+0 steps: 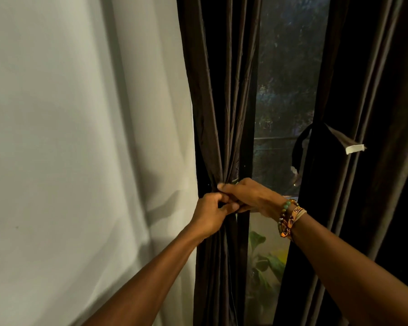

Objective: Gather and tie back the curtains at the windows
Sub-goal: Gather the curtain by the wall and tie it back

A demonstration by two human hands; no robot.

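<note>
- My left hand (pixel 210 214) grips the pleated, dark brown curtain (pixel 218 114) where it bunches narrow.
- My right hand (pixel 251 196), at its 2 o'clock, pinches the same crinkled folds.

Dark brown curtain (pixel 218 128) hangs bunched into narrow folds beside the window (pixel 285 90).

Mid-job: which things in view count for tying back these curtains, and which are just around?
Job: left curtain, bunched in both hands' grip; left hand; right hand; right curtain; white-tipped tie-back strap on it.
Just around: wall; window glass; plant behind the glass; bracelets on the right wrist.
</note>
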